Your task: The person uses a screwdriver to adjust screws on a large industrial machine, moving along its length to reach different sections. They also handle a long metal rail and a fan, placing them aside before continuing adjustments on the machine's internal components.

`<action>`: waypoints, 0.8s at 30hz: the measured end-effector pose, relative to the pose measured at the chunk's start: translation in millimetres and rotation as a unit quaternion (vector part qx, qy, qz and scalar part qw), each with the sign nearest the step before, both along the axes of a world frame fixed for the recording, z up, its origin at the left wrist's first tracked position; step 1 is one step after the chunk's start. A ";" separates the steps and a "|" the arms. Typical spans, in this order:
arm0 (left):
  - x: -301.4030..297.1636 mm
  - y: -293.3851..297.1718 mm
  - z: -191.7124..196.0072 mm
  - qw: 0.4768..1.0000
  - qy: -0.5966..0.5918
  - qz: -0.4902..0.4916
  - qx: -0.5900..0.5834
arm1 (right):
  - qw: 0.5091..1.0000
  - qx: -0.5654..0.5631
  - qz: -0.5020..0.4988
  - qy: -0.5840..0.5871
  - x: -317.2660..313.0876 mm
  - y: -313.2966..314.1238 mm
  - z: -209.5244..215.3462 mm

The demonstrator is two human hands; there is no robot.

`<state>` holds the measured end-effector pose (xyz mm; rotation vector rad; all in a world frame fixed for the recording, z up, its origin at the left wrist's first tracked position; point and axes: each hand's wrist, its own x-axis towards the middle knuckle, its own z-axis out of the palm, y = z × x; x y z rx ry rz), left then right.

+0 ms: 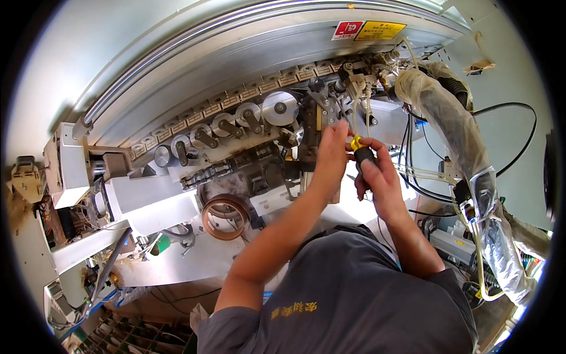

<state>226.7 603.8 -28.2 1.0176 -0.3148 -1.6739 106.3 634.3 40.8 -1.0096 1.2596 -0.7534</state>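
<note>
My right hand (377,177) is wrapped tight around a black-handled screwdriver with a yellow collar (359,150), fingers closed round the grip, the yellow end pointing up toward the machine. The shaft runs up out of my fist; its tip is too small to make out. My left hand (333,150) is just beside it, fingers pressed against the dark metal bracket assembly (315,124) on the grey machine body (236,65); can't tell if it's pinching anything or only resting there. The two hands are nearly touching at the yellow collar.

No real container here, closest is a brown coil of edge tape (227,215) lying flat on the pale machine bed (165,203), lower left of the hands, well apart from them.

Labels: a red rectangular sticker (348,28) and a yellow rectangular sticker (380,29) side by side on the curved top rail, above the hands.

A row of silver round rollers (236,121) runs left of the bracket. A plastic-wrapped hose bundle (454,130) drops down the right side.
</note>
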 end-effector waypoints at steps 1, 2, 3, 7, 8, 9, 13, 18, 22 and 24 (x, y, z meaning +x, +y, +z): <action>1.6 -7.3 2.4 0.997 0.063 0.000 0.039 | 1.000 -0.010 0.001 0.021 1.7 -4.5 6.0; 2.8 -11.9 -1.5 0.996 0.081 -0.015 0.024 | 0.997 -0.041 0.002 0.061 3.8 -7.7 7.4; 5.2 -14.4 -2.5 0.995 0.090 -0.035 0.013 | 0.995 -0.051 0.015 0.085 6.7 -11.0 11.8; 11.5 -20.7 1.6 0.992 0.116 -0.049 -0.021 | 0.974 -0.138 0.074 0.164 14.9 -10.7 15.4; 12.5 -17.9 5.9 0.994 0.103 -0.046 -0.010 | 0.966 -0.141 0.103 0.189 15.0 -7.1 21.2; 15.3 -14.7 12.0 0.995 0.088 -0.041 0.002 | 0.957 -0.145 0.135 0.211 16.0 -3.6 27.2; 15.7 11.1 -5.0 0.996 -0.015 -0.043 -0.073 | 0.961 -0.127 0.191 0.156 -20.9 44.4 22.9; 19.2 46.5 -0.6 0.985 -0.072 -0.123 -0.098 | 0.963 -0.033 0.186 0.190 -118.9 120.7 -1.3; 15.7 84.3 34.7 0.984 -0.074 -0.082 -0.139 | 0.928 -0.176 0.154 0.289 -180.6 168.8 -20.6; 5.3 107.7 55.2 0.980 -0.072 -0.075 -0.170 | 0.930 -0.202 0.098 0.291 -205.9 184.1 -26.5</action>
